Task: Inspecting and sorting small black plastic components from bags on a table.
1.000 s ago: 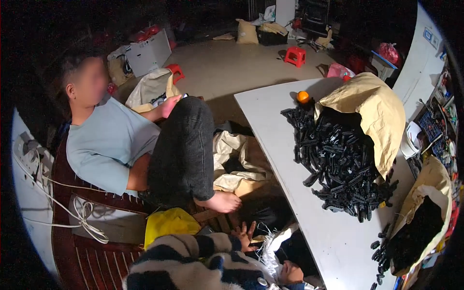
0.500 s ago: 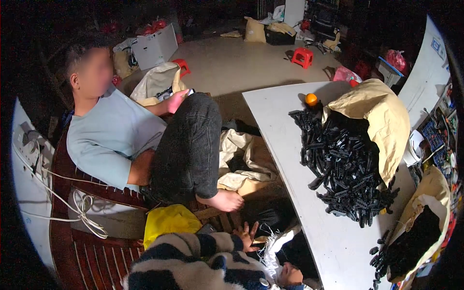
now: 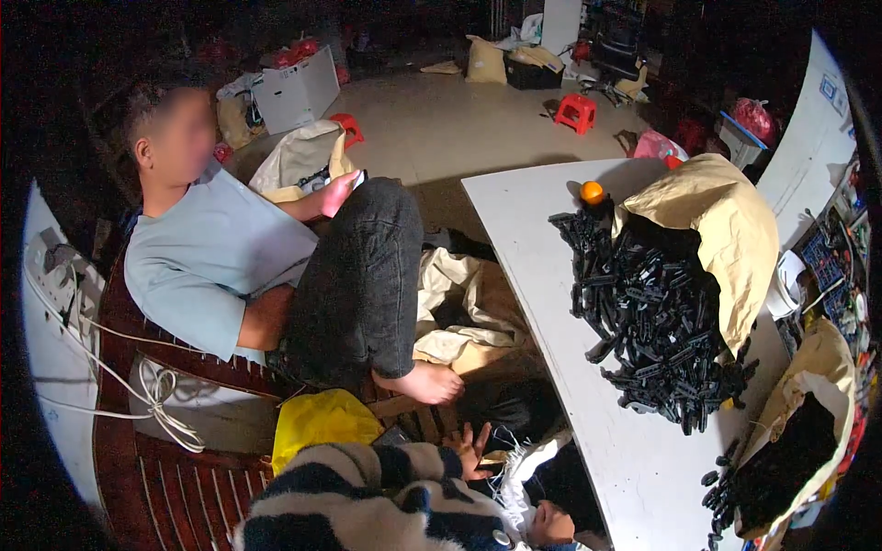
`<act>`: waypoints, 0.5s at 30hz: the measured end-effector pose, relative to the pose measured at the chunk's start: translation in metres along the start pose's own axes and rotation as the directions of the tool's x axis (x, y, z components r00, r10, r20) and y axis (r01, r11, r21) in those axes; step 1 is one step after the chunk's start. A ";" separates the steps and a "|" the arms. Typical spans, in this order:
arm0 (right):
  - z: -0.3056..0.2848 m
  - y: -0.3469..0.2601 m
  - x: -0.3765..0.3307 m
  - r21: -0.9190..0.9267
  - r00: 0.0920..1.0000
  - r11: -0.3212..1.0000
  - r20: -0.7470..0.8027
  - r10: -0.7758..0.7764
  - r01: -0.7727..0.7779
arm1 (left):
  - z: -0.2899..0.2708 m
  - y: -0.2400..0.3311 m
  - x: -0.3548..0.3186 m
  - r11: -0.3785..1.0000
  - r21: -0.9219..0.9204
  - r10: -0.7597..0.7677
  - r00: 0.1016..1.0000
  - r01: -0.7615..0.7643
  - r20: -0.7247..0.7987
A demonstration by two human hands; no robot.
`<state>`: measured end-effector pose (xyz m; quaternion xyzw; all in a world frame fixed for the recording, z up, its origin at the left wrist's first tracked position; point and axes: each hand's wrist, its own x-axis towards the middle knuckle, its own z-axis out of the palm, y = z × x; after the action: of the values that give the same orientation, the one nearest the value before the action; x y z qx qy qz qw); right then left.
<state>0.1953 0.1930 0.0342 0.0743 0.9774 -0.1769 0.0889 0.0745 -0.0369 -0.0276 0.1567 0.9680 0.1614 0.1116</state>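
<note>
Low in the middle, below the table, my left hand is open with its fingers spread, beside the frayed rim of a white woven sack. My right hand sits lower, against the sack's near side; its fingers are mostly hidden, so a grip cannot be made out. Black-and-white fuzzy sleeves cover my arms. On the white table to the right, a heap of small black plastic parts spills from a tan paper sack. An orange fruit rests beside the heap.
A person in a light blue shirt sits at left on a slatted wooden bench, holding a phone. A yellow bag lies by my sleeve. Another tan sack of black parts stands far right. Red stools stand behind.
</note>
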 end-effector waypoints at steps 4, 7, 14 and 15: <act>-0.003 0.001 0.001 0.052 0.997 0.997 -0.042 -0.063 0.065 | -0.026 0.007 -0.004 0.996 -0.069 -0.057 0.998 0.059 0.026; -0.014 -0.005 0.004 0.050 0.996 0.996 -0.040 -0.077 0.079 | -0.009 -0.001 0.003 0.999 -0.051 0.013 0.999 -0.015 -0.037; -0.002 0.001 -0.002 0.046 1.000 0.999 0.025 -0.018 0.017 | 0.005 0.001 0.000 1.000 -0.009 -0.030 0.994 0.030 -0.103; -0.001 0.002 -0.003 0.046 0.999 0.999 0.025 -0.021 0.020 | 0.006 -0.001 0.000 0.999 -0.025 -0.033 0.994 0.030 -0.104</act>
<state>0.1981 0.1949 0.0351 0.0641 0.9726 -0.2010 0.0977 0.0762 -0.0365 -0.0338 0.1314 0.9729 0.1790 0.0651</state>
